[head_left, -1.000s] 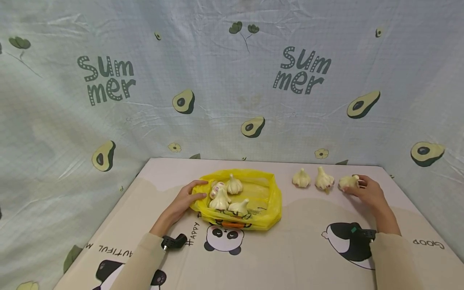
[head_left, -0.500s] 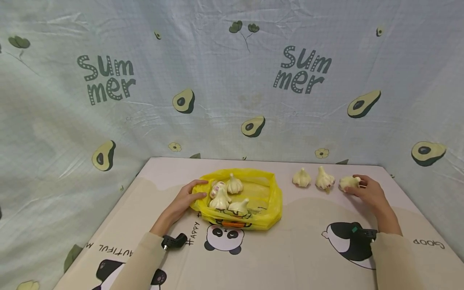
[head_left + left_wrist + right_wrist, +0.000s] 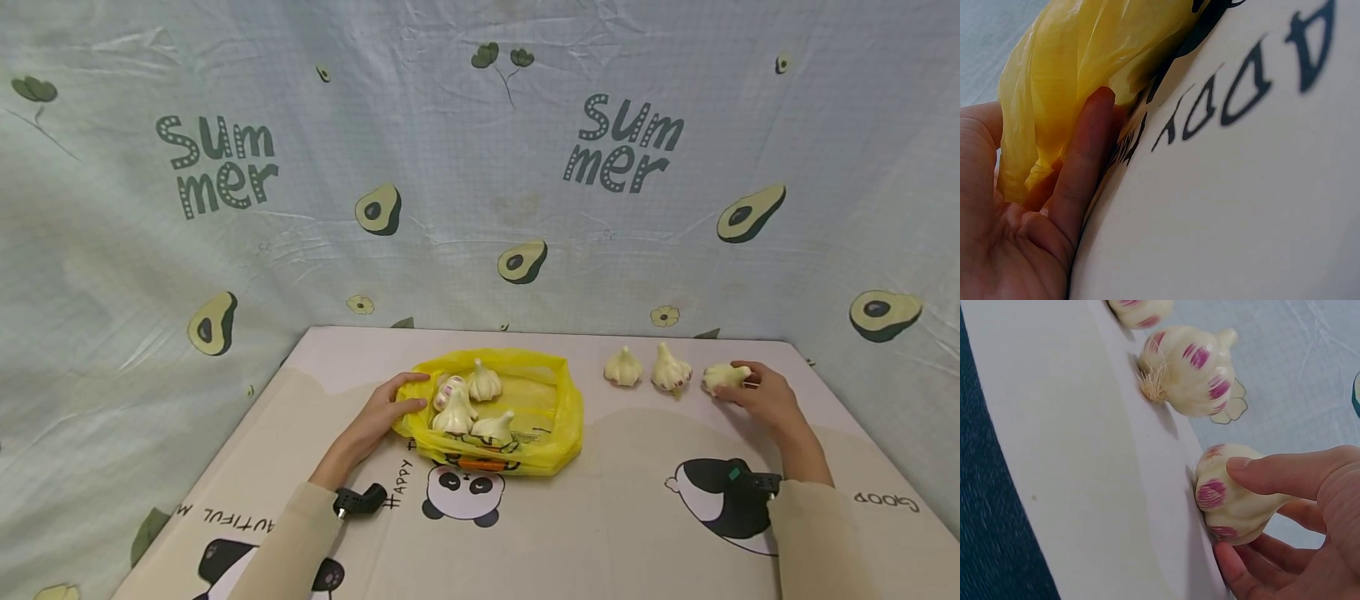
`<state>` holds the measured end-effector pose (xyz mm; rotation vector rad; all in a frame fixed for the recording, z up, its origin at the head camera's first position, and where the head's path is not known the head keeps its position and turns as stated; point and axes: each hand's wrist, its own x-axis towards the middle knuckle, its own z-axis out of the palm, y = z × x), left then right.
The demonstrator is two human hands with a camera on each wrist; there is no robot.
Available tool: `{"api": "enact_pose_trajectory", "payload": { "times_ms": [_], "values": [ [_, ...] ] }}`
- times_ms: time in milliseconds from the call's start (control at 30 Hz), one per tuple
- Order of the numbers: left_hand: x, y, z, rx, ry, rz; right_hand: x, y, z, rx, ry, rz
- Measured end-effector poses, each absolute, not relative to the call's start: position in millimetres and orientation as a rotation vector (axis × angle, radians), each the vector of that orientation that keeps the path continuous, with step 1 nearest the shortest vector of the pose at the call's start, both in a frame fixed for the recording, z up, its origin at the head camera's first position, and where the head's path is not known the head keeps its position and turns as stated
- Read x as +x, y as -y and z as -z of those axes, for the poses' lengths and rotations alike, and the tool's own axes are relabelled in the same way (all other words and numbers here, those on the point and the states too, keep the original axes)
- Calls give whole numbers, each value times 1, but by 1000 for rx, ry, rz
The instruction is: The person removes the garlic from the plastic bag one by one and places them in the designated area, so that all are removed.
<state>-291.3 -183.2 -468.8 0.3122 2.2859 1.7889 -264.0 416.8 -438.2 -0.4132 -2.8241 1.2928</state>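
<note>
My left hand (image 3: 380, 412) grips the left side of an opened yellow plastic bag (image 3: 566, 392). In the left wrist view, the bag's gathered film (image 3: 1054, 87) lies between thumb and fingers. Several garlic bulbs (image 3: 485, 382) sit in the bag, mostly toward its left side. Far to the right, my right hand (image 3: 767, 398) holds a garlic bulb (image 3: 722, 377) by its sides, low at the table. Seen from the right wrist, this purple-streaked bulb (image 3: 1229, 506) has the thumb on one side and fingers on the other, its neck toward the palm.
Two more garlic bulbs, one (image 3: 623, 367) nearer the bag and one (image 3: 671, 368) beside the held bulb, stand in a row on the table (image 3: 600, 533). The table cover bears panda prints. A hanging avocado-print cloth (image 3: 450, 150) rises behind and at both sides.
The garlic bulb in the right hand has shifted very slightly to the right, its neck tipping a little lower. The left hand and the bag stay where they were.
</note>
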Motion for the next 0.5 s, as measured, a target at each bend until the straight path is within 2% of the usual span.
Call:
{"api": "enact_pose_trajectory", "payload": {
  "times_ms": [500],
  "values": [
    [-291,183,469,315,-2279,-1797,-263,-423,437,-385,2811,-1311]
  ]
}}
